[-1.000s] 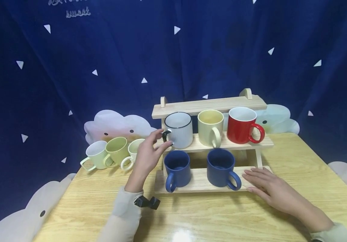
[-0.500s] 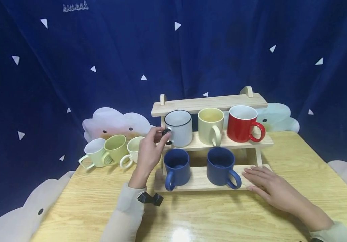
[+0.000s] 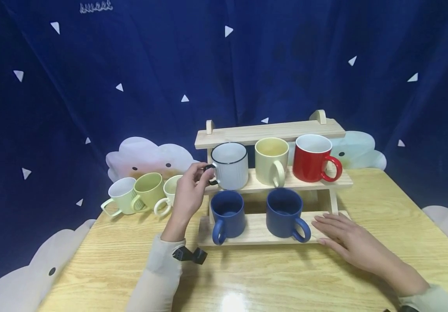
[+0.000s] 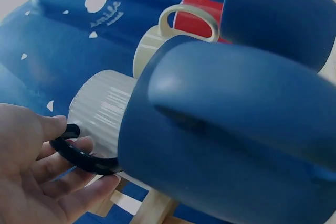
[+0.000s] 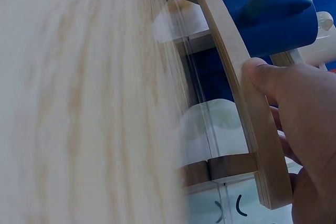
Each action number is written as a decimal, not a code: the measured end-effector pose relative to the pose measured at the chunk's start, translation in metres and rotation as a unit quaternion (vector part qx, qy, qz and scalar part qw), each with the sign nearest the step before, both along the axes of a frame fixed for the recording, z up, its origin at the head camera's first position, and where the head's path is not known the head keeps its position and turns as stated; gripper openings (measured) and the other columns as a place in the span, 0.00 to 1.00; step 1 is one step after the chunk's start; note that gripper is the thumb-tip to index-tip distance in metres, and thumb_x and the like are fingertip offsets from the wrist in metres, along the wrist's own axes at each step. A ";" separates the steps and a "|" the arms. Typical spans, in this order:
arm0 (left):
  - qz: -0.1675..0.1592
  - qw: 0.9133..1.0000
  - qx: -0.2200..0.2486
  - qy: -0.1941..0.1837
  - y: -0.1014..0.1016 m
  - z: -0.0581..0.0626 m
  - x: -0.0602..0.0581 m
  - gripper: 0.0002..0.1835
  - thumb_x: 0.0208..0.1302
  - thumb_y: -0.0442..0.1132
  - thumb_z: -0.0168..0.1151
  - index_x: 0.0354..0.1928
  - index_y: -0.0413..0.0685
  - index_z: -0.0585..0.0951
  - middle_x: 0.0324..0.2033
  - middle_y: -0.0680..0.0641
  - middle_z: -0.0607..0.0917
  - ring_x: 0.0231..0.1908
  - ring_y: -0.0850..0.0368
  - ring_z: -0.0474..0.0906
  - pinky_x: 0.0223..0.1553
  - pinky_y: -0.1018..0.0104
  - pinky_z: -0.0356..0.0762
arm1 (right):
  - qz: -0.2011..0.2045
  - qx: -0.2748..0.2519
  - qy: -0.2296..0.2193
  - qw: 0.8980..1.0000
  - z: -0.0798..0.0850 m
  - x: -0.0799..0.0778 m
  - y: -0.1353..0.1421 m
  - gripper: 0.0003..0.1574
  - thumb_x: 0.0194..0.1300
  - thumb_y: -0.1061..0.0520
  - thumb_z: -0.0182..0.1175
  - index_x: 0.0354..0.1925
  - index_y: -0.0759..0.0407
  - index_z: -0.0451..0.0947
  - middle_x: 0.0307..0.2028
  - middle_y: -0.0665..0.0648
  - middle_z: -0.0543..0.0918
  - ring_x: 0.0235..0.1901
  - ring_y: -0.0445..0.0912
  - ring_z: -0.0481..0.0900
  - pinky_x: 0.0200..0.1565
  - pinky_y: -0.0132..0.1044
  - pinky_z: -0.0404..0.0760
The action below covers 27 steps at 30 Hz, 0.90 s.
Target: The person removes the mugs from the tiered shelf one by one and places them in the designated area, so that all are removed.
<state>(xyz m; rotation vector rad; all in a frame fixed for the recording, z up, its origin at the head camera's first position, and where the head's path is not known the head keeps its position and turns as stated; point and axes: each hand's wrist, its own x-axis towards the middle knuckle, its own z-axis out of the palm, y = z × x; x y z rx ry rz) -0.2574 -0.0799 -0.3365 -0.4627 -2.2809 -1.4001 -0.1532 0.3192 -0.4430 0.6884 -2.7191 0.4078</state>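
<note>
My left hand (image 3: 188,190) pinches the black handle (image 4: 84,159) of a white ribbed mug (image 3: 230,171) with a black rim. That mug stands upright at the left end of the middle shelf (image 3: 251,184), its handle pointing left. Beside it are a pale yellow mug (image 3: 267,167) and a red mug (image 3: 305,164). My right hand (image 3: 358,245) rests flat on the right end of the lower shelf (image 3: 256,225), its thumb touching the front edge in the right wrist view. Two blue mugs, one at left (image 3: 229,216) and one at right (image 3: 282,216), stand on this shelf.
The wooden rack's top shelf (image 3: 270,132) rises behind the mugs. On the table (image 3: 130,260), left of the rack, stand a pale green mug (image 3: 126,199), an olive green mug (image 3: 151,190) and a cream mug (image 3: 170,190). A dark blue curtain (image 3: 161,65) hangs behind.
My left fingers have closed round the black handle, which has swung further left as the white mug turned in place. The right hand stays put. The head view has tilted slightly down.
</note>
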 end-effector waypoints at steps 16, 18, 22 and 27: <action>-0.069 0.972 0.204 -0.095 0.008 0.003 0.003 0.14 0.70 0.35 0.60 0.52 0.32 0.78 0.42 0.33 0.83 0.47 0.41 0.82 0.44 0.61 0.84 | 0.000 0.001 -0.002 1.000 -0.001 -0.001 0.001 0.29 0.67 0.41 0.62 0.62 0.48 0.77 0.59 0.49 0.79 0.63 0.56 0.70 0.71 0.29 0.46; -0.065 0.971 0.210 -0.092 0.009 0.003 0.004 0.14 0.69 0.34 0.60 0.52 0.32 0.79 0.43 0.32 0.83 0.47 0.41 0.81 0.44 0.61 0.84 | -0.001 0.000 -0.004 1.000 -0.001 0.000 0.000 0.29 0.66 0.41 0.62 0.62 0.48 0.77 0.59 0.49 0.79 0.63 0.56 0.70 0.71 0.31 0.48; -0.056 0.967 0.233 -0.087 0.011 0.003 0.005 0.13 0.68 0.33 0.62 0.50 0.31 0.80 0.43 0.32 0.84 0.45 0.46 0.82 0.44 0.61 0.84 | 0.001 0.000 -0.001 1.000 0.000 0.000 0.000 0.29 0.67 0.41 0.62 0.62 0.49 0.77 0.59 0.48 0.79 0.63 0.56 0.70 0.71 0.30 0.47; -0.045 0.957 0.273 -0.091 0.012 0.001 0.005 0.12 0.66 0.31 0.63 0.49 0.31 0.81 0.41 0.36 0.84 0.44 0.48 0.81 0.42 0.60 0.85 | 0.008 -0.001 0.010 1.000 0.000 0.000 0.000 0.28 0.66 0.43 0.63 0.61 0.50 0.78 0.58 0.49 0.79 0.62 0.56 0.71 0.71 0.27 0.44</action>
